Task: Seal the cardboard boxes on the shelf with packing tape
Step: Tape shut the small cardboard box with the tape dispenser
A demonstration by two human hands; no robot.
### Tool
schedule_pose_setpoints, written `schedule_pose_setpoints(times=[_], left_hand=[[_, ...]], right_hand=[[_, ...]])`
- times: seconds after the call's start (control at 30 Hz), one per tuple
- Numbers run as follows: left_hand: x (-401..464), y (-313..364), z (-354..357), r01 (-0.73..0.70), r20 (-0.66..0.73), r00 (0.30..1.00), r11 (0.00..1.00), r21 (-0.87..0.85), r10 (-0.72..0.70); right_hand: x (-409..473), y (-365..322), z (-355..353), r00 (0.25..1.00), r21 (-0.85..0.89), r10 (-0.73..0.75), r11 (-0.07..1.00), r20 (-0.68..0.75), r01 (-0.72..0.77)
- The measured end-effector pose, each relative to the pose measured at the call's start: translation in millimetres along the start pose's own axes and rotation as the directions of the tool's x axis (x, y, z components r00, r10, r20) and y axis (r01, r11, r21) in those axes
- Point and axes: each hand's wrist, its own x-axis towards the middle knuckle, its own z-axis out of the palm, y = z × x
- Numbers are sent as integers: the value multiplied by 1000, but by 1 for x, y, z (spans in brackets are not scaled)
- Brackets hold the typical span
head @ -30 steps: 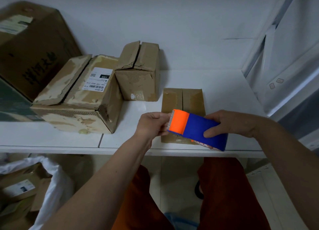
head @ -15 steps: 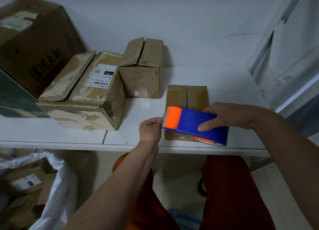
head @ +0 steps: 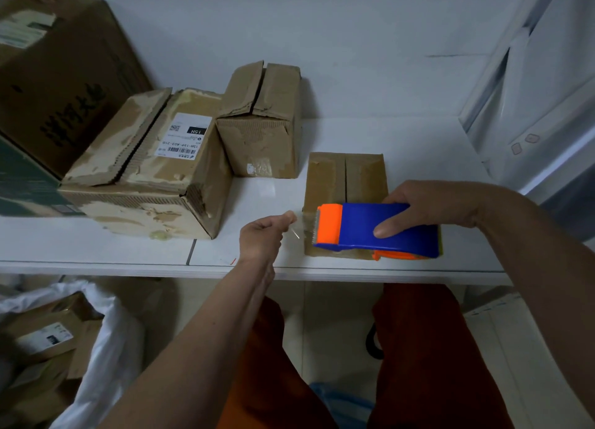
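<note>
A small flat cardboard box (head: 346, 177) lies on the white shelf (head: 418, 145), its two top flaps meeting in a middle seam. My right hand (head: 428, 208) grips a blue and orange tape dispenser (head: 376, 230) held over the box's near end. My left hand (head: 265, 233) pinches the free end of the clear tape (head: 304, 227), which stretches from the dispenser's orange toothed end out to the left. Two more boxes stand to the left: an upright one with raised flaps (head: 262, 129) and a larger labelled one (head: 151, 167).
A big brown carton (head: 54, 80) leans at the far left over a dark green box (head: 22, 180). Below the shelf on the left a white bag (head: 106, 341) holds more cardboard boxes. A white door frame (head: 528, 84) stands at the right.
My left hand has pulled the tape end away to the left, opening a short clear strip. The dispenser has dropped lower over the small box's near end.
</note>
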Motion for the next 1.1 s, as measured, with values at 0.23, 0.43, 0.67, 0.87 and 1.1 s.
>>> schedule_pose_setpoints(times=[0.23, 0.43, 0.67, 0.87, 1.1], left_hand=[[0, -8, 16, -87, -117, 989, 996, 18, 88], [7, -18, 23, -128, -196, 968, 982, 140, 154], [11, -22, 26, -179, -134, 969, 961, 212, 210], [20, -32, 29, -189, -105, 965, 915, 358, 240], [35, -44, 6, -88, -90, 981, 809, 581, 172]], right_hand=[[2, -15, -4, 999, -34, 39, 999, 15, -38], [12, -23, -1, 995, -112, 98, 989, -29, -101], [21, -18, 1, 983, -105, 178, 978, -47, -182], [28, -16, 3, 975, -125, 214, 968, -54, -219], [28, -15, -1, 977, -124, 210, 969, -38, -214]])
